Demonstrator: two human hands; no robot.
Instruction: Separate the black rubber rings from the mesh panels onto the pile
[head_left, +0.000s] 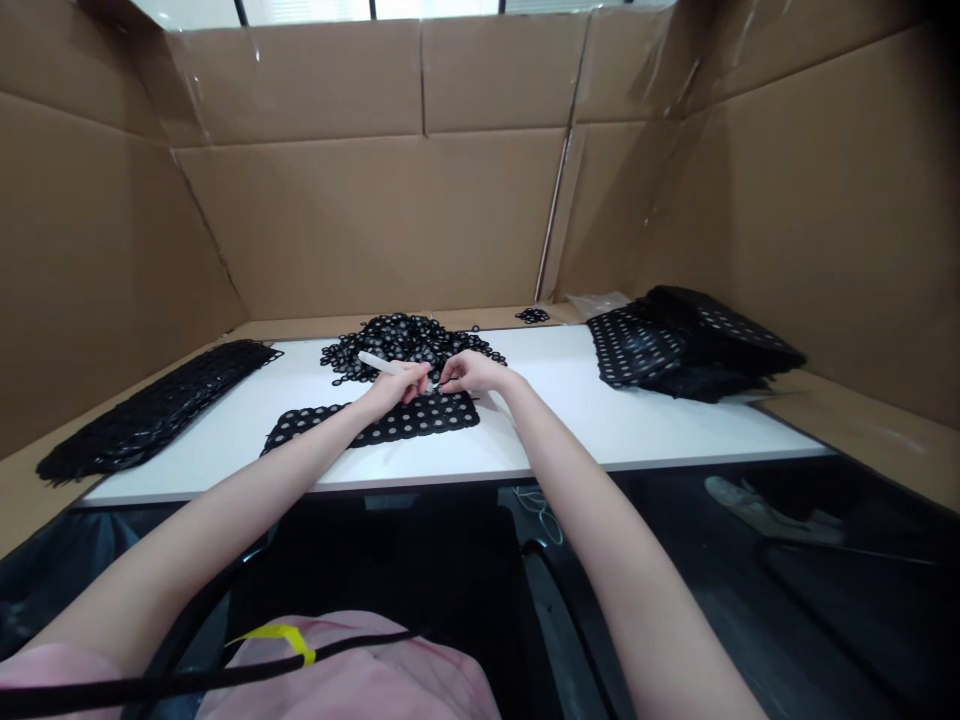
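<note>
My left hand [405, 382] is closed around a white pen-shaped tool [376, 362], whose back end points up and left. Its tip is too small to make out. Close beside it, my right hand [474, 372] pinches with thumb and fingertips at the far edge of a black sheet with rows of round holes [405, 428]. What lies between those fingertips is too small to name. The sheet rests flat near the table's front edge, partly covered by my left forearm. Just behind both hands is a heap of small black rings [401, 335].
On the left lies a long stack of black sheets [157, 410]. At the right is a bulky pile of black perforated sheets [690, 345]. A small cluster of rings [532, 315] sits at the back of the white table [555, 430]. Cardboard walls [337, 220] enclose three sides.
</note>
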